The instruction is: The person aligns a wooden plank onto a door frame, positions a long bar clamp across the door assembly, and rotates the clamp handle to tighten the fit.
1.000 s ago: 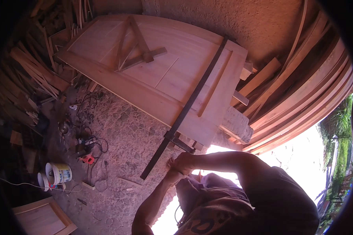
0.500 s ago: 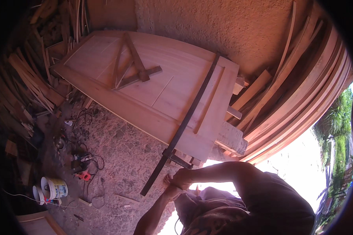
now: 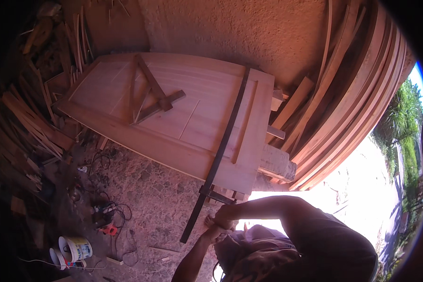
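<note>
Rough wall (image 3: 211, 37), panelled door (image 3: 207, 129); near the bar clamp (image 3: 220, 149), my hands (image 3: 225, 217) overlap; my fingers' grip I can't tell.

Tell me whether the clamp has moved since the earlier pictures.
No, not visibly: the clamp crosses the door at the same place; both shift together in the view.

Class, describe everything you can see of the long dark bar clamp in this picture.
The bar clamp is a long, straight, dark bar, apparently metal. It lies slantwise across the wooden door near its right end, from the far edge to past the near one. Beyond the near edge, a dark block on it bears an arm reaching right, its end near the right hand and left hand. Whether they touch it is unclear.
</note>
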`<state>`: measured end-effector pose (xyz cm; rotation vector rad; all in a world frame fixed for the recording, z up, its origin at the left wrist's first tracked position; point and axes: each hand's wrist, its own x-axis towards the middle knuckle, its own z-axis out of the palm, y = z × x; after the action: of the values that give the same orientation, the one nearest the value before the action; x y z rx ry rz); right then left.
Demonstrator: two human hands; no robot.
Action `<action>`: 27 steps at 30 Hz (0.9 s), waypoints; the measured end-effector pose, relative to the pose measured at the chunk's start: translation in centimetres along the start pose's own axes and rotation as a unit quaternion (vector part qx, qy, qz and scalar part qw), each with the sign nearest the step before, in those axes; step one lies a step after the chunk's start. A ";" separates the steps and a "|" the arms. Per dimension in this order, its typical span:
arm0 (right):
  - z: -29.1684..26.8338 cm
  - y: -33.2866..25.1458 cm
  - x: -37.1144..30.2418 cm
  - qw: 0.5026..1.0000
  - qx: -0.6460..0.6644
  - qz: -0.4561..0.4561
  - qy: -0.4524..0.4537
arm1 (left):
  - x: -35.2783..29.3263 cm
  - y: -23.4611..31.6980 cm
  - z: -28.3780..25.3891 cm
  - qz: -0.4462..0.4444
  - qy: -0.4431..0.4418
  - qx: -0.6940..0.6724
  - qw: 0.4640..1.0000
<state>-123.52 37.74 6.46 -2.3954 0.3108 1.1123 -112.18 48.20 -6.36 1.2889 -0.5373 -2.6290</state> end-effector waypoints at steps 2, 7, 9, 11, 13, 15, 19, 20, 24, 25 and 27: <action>0.0 0.0 -0.6 1.000 0.001 -0.006 -0.009 | -0.9 -0.7 2.5 0.114 0.077 0.027 0.990; 3.1 -0.1 -1.5 0.989 0.009 0.018 0.150 | -2.6 0.8 7.7 0.352 0.281 0.217 0.866; 3.2 -0.6 -2.6 0.970 -0.017 0.023 0.242 | -2.2 0.7 6.9 0.326 0.342 0.391 0.790; 3.9 -0.4 -1.3 0.973 -0.039 0.008 0.227 | -1.2 -0.4 5.2 0.318 0.338 0.458 0.758; 4.7 -0.2 -1.6 0.964 -0.053 0.014 0.259 | -0.2 -0.7 4.6 0.328 0.315 0.466 0.759; 5.0 -0.3 -2.6 0.942 -0.070 0.000 0.329 | -0.4 -0.6 4.9 0.341 0.319 0.458 0.757; 6.3 -2.2 -4.2 0.889 0.011 0.035 0.457 | -2.7 0.3 5.8 0.331 0.301 0.472 0.760; 7.4 -3.0 -4.4 0.856 0.027 0.056 0.512 | -3.5 0.4 6.0 0.322 0.300 0.447 0.779; 13.9 -7.6 -6.9 0.743 0.167 0.179 0.623 | -5.7 -1.0 8.4 0.481 0.400 0.352 0.697; 16.4 -8.8 -7.3 0.722 0.243 0.212 0.612 | -5.5 -1.2 8.4 0.483 0.410 0.362 0.684; 26.0 -9.3 -5.1 0.760 0.344 0.258 0.487 | -4.7 -1.5 8.5 0.486 0.414 0.389 0.664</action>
<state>-140.23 58.99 -1.10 -1.9722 1.4912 -0.2475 -115.99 53.05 1.25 1.5152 -1.6200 -0.7527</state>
